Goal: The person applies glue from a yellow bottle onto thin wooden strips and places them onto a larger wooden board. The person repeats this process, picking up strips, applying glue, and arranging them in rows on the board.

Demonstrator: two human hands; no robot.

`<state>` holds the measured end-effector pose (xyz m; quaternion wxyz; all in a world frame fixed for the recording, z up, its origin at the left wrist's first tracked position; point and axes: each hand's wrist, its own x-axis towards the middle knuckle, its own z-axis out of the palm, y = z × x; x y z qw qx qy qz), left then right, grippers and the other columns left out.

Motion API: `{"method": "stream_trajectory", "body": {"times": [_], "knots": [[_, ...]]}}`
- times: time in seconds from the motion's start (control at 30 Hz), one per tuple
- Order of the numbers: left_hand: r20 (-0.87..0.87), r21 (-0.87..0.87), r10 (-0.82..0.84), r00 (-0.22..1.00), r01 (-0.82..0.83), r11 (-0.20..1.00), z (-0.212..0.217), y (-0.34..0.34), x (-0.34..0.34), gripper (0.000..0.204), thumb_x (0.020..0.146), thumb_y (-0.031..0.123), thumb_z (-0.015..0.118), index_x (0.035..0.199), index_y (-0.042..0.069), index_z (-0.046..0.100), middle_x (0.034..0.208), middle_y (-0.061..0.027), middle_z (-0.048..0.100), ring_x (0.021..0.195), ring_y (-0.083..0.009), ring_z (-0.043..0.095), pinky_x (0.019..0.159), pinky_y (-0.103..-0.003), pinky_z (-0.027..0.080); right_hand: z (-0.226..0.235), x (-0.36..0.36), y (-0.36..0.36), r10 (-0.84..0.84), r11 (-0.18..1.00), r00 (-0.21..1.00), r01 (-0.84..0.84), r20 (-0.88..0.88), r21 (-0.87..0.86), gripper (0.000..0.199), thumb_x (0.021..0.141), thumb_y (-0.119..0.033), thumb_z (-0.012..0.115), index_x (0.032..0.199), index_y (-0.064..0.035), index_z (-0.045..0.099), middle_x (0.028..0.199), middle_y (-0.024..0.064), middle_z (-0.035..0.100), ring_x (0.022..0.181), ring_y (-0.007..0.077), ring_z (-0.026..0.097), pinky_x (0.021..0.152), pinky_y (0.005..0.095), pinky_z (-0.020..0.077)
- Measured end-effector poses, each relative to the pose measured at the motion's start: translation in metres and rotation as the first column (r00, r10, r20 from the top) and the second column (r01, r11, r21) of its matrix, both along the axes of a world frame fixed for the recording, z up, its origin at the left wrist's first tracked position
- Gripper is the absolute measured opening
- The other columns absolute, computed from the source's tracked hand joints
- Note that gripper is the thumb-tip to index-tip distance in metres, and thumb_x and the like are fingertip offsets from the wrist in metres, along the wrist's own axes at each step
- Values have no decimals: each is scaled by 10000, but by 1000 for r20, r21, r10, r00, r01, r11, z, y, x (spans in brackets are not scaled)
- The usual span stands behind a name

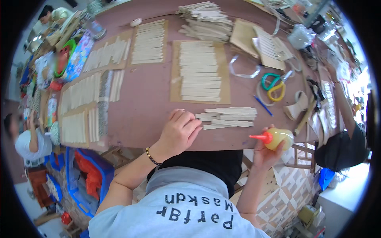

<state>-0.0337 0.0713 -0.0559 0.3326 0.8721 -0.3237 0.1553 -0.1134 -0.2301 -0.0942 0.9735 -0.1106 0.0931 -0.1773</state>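
My right hand is wrapped round a squeeze bottle of yellowish liquid, tilted so its red nozzle points left. A loose bundle of pale flat strips lies at the table's near edge. At the bundle's left ends is my left hand, its fingers curled together; whether they grip a strip is hidden. Beyond the bundle, a brown sheet carries a row of similar strips laid side by side.
More strip-covered brown sheets lie to the left, and a pile of strips at the back. Scissors with green and yellow handles, a blue pen and a clear tape loop lie right. Other people work at both sides.
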Motion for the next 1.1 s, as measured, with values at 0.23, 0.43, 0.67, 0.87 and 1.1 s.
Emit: {"method": "stream_trajectory", "body": {"times": [0.23,0.43,0.67,0.87,1.1], "knots": [[-78,96,-76,994,83,992,-9,-43,14,132,766,36,697,865,43,610,921,-105,559,905,-321,537,838,-446,433,1,-5,1,-18,999,996,15,-86,-31,531,941,-329,663,1343,-49,457,1321,214,545,1223,447,554,937,530,571],[-60,52,-116,991,119,992,-9,-45,11,131,756,20,684,861,45,609,873,-106,579,880,-325,553,834,-439,440,4,-10,-2,-42,999,995,42,-87,2,548,943,-395,648,1312,-23,486,1286,200,567,1186,435,582,893,531,590],[137,164,-313,940,290,943,-7,-47,-30,132,764,33,660,896,32,663,892,-64,587,907,-264,565,864,-413,445,9,-16,-5,-77,996,994,73,-83,-50,516,958,-314,635,1340,-24,446,1310,211,558,1214,432,572,951,522,566],[44,141,-317,947,308,941,-15,-38,-56,207,775,82,731,968,18,691,953,-73,585,931,-272,553,902,-435,448,12,-22,0,-242,908,952,153,-189,-391,552,937,-293,662,1352,-2,443,1306,205,566,1166,412,612,867,464,609],[22,83,-265,964,263,961,-22,-31,-54,257,746,74,782,988,38,701,985,-63,599,947,-263,556,907,-435,460,13,-30,3,-327,721,936,158,-130,-675,537,918,-257,700,1336,-31,453,1313,222,548,1142,432,621,938,493,557]]}}
